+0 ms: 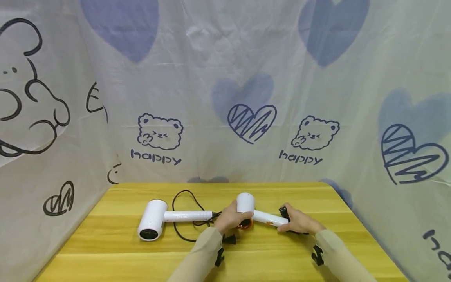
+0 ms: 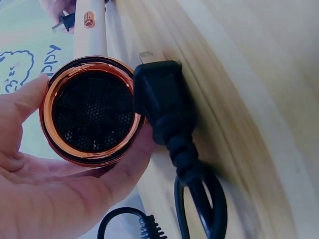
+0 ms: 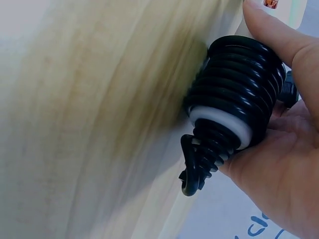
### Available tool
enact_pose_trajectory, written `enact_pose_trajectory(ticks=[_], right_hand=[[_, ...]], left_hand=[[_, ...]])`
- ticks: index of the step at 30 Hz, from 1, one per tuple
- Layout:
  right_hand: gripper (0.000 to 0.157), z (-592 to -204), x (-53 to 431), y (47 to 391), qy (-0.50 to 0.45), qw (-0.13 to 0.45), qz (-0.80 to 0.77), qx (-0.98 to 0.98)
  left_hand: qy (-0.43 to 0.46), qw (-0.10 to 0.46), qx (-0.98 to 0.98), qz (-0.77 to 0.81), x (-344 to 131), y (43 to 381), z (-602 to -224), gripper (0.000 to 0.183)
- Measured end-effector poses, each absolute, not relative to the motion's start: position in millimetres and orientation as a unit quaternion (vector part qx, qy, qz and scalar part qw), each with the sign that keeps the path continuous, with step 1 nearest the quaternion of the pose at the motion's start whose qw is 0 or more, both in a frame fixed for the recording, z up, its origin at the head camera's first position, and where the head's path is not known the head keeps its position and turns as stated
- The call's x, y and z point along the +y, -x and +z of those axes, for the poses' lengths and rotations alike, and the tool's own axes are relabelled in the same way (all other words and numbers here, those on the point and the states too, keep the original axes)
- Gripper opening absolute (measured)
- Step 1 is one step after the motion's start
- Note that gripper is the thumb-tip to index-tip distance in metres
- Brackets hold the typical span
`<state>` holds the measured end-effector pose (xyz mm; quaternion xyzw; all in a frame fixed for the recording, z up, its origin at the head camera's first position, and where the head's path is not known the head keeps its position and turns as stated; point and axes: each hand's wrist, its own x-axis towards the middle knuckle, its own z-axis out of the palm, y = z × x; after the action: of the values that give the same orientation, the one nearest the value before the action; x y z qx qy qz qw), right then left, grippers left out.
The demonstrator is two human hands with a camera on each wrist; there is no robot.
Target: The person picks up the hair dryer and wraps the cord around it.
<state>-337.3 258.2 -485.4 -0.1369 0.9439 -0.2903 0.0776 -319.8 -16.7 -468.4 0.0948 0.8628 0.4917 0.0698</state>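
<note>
A white hair dryer with a copper-coloured ring lies on the table, its handle pointing right. My left hand grips its head, thumb and fingers around the ring in the left wrist view. My right hand holds the handle's end, where the black cord is wound around it in tight coils. A plug with metal prongs sticks out by the right hand's fingers. Left of my left hand, a second white hair dryer lies with its handle toward that hand and its cord loose.
The loose cord's black plug lies near my left wrist, close beside the held dryer's head. The wood-grain table is bordered by hanging cloth printed with hearts and bears at the back and both sides.
</note>
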Motion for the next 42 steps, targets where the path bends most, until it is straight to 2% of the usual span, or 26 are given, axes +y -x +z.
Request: enact_pose_trajectory(ticks=[5,12,21,30,38,42], right_hand=[[0.079,-487,259,338,0.132,0.074,-0.298,0.943],[0.079,-487,254,337,0.159,0.059,-0.279,0.945],[0.089,-486,244,338,0.128,0.072,-0.226,0.963],[0.090,-486,244,341,0.126,0.081,-0.222,0.963],[0.101,-484,247,340,0.123,0.106,-0.216,0.963],[0.095,-486,249,341,0.116,0.114,-0.216,0.963]], left_hand=[[-0.101,0.070,0.865,0.486,-16,320,-466,0.077],[-0.103,0.076,0.870,0.477,-20,317,-467,0.079],[-0.105,0.088,0.863,0.486,-22,319,-466,0.080],[-0.102,0.097,0.849,0.509,-23,322,-468,0.079],[-0.096,0.112,0.843,0.518,-22,321,-469,0.080],[-0.093,0.112,0.843,0.519,-21,322,-472,0.081]])
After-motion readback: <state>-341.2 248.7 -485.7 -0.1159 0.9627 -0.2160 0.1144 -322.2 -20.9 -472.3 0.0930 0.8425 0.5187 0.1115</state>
